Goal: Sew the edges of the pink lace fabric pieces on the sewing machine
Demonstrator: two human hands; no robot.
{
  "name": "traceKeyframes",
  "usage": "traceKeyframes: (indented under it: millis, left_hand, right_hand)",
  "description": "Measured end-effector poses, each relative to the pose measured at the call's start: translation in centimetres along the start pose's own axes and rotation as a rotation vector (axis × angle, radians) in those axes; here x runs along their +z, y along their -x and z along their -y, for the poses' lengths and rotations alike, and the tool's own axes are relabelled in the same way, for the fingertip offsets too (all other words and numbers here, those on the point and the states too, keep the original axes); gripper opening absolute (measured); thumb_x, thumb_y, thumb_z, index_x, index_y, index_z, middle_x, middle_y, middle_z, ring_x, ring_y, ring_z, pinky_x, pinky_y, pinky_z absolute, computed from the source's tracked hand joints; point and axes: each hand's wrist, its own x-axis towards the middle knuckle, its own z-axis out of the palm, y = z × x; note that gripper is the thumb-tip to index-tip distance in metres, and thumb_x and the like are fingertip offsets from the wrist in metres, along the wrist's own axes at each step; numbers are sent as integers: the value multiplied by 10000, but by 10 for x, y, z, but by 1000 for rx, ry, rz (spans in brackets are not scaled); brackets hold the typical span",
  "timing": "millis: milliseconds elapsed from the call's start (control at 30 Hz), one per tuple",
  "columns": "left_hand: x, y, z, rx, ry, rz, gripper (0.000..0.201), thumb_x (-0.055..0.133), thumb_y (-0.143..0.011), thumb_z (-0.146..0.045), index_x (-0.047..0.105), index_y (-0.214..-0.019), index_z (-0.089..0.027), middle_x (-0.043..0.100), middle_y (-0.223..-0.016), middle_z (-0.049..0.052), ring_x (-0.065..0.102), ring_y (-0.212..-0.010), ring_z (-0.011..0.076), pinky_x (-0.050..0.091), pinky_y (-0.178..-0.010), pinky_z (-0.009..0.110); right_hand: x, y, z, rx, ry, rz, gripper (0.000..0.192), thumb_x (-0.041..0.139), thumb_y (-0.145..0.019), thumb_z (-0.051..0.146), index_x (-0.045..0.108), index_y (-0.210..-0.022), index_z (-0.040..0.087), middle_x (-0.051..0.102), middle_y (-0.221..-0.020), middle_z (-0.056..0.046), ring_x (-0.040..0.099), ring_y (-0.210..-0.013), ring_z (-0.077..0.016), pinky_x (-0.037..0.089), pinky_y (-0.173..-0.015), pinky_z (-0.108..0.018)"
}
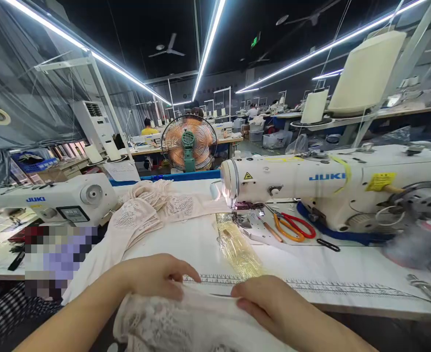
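A piece of pale lace fabric point(186, 318) is held at the near edge of the white counter point(347, 269), partly hanging over it toward the person. The left hand point(157, 276) is laid on the fabric's upper left part, fingers curled down and pinching it. The right hand point(270, 303) is pressed on the fabric's right edge, with the fingertips closed on the cloth. A printed ruler strip point(311, 286) is seen on the counter just beyond both hands. Farther back, a white sewing machine point(311, 181) is set on the counter, with orange and red scissors point(294, 227) lying beside its needle area. A heap of similar pink lace pieces point(149, 210) is spread to the left of the machine. A standing fan point(189, 143) is seen behind the counter.
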Motion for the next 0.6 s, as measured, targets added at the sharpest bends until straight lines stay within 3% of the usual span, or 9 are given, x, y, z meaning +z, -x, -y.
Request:
traceKeyframes:
  millis: [100,233,400,500,600]
  left_hand:
    - [-12,-28,22,-23,-121,1,423,602,-775,-238,633,-1193,-294,655,-824,-45,576,-723,128,432,-667,188]
    - [-31,-59,41,-125,-368,-15,345,603,-764,-180,701,-1077,-287,708,-936,-31,631,-833,160,461,-720,211]
    - [-46,-83,34,-218,-602,-207,257,588,-684,-32,721,-822,-203,707,-870,58,641,-857,254,483,-743,337]
    - [-30,-103,13,-191,-682,-378,245,510,-750,-16,678,-876,-143,669,-957,132,626,-945,284,487,-783,380]
    - [8,-130,-6,-78,-671,-435,234,456,-826,-76,645,-940,-155,650,-999,105,634,-913,240,507,-782,345]
  right_hand:
    - [7,-21,-16,129,201,4,144,471,-895,141,596,-841,187,671,-815,-50,618,-757,-219,395,-630,-288]
    - [9,-38,-31,189,275,-35,188,461,-815,16,555,-792,177,647,-860,-63,589,-795,-217,366,-651,-287]
    - [5,-60,-50,279,322,-111,172,462,-846,62,557,-831,204,649,-789,-14,594,-696,-182,329,-562,-257]
    - [11,-81,-66,331,390,-199,204,463,-825,30,566,-772,198,644,-784,-45,593,-759,-218,358,-622,-287]
    - [20,-93,-77,344,442,-286,204,478,-823,22,579,-786,196,640,-869,-83,569,-880,-259,389,-740,-339]
